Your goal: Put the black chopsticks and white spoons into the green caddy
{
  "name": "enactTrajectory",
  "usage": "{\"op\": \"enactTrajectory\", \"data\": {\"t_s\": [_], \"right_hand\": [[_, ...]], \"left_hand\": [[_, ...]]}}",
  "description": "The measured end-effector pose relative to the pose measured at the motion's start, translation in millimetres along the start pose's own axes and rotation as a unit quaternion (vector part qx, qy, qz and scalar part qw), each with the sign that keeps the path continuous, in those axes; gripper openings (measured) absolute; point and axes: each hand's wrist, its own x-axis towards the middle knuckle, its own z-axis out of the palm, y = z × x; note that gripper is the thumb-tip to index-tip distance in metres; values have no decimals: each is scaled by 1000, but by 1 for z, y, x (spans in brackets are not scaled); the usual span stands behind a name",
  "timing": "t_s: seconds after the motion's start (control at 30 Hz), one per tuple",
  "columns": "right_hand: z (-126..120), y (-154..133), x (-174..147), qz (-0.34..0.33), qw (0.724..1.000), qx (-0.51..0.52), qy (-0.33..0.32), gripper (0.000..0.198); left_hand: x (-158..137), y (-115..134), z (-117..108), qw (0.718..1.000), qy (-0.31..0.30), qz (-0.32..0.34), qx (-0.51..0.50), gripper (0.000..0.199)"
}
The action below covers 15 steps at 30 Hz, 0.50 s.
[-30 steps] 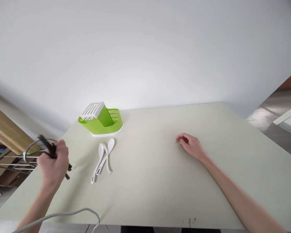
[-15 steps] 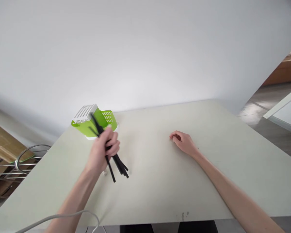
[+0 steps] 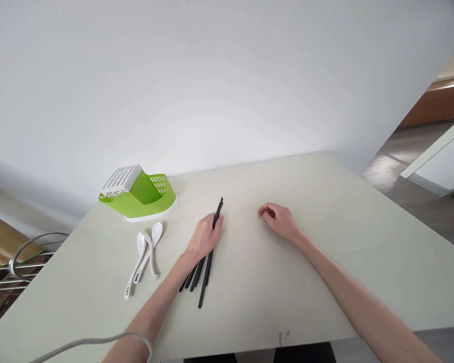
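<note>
My left hand (image 3: pixel 204 236) is closed around a bundle of black chopsticks (image 3: pixel 199 272), low over the table or resting on it. Their tips poke out past the thumb, and the other ends fan toward me. To the left of that hand lie several white spoons (image 3: pixel 147 257), partly crossing each other. Behind them stands a green and white cutlery holder (image 3: pixel 147 199) with a slotted top at its left end. My right hand (image 3: pixel 280 220) rests on its side on the table, fingers loosely curled; nothing shows in them.
The pale table (image 3: pixel 287 297) meets a white wall (image 3: pixel 227 85) at the back. A grey cable (image 3: pixel 87 342) crosses my left forearm. A metal wire rack (image 3: pixel 22 267) stands beyond the table's left edge. A white panel (image 3: pixel 439 161) stands on the floor at right.
My left hand has carried the chopsticks from in front of the cutlery holder rightward and down to the table. The spoons have come into view. My right hand stays in place.
</note>
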Motion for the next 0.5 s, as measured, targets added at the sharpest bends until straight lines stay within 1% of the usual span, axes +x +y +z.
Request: {"op": "enactTrajectory", "data": {"t_s": [0.03, 0.1, 0.17, 0.2, 0.3, 0.37, 0.5], "right_hand": [[0, -1, 0, -1, 1000, 2, 0, 23], [0, -1, 0, 2, 1000, 3, -1, 23], [0, -2, 0, 5, 1000, 5, -3, 23], [1, -2, 0, 6, 1000, 7, -5, 23], [1, -1, 1, 4, 1000, 12, -8, 23], [0, -2, 0, 3, 1000, 14, -10, 23], [0, -2, 0, 9, 1000, 12, -13, 22]], "left_hand": [[0, -7, 5, 999, 11, 27, 34, 37], [0, -21, 13, 995, 24, 64, 72, 32], [-2, -33, 19, 993, 45, 75, 84, 26], [-3, -38, 21, 992, 62, 77, 84, 26], [-7, -47, 22, 990, 101, 83, 60, 35], [-10, -48, 20, 991, 113, 67, 18, 34], [-11, -49, 14, 986, 137, 1, -95, 25]]}}
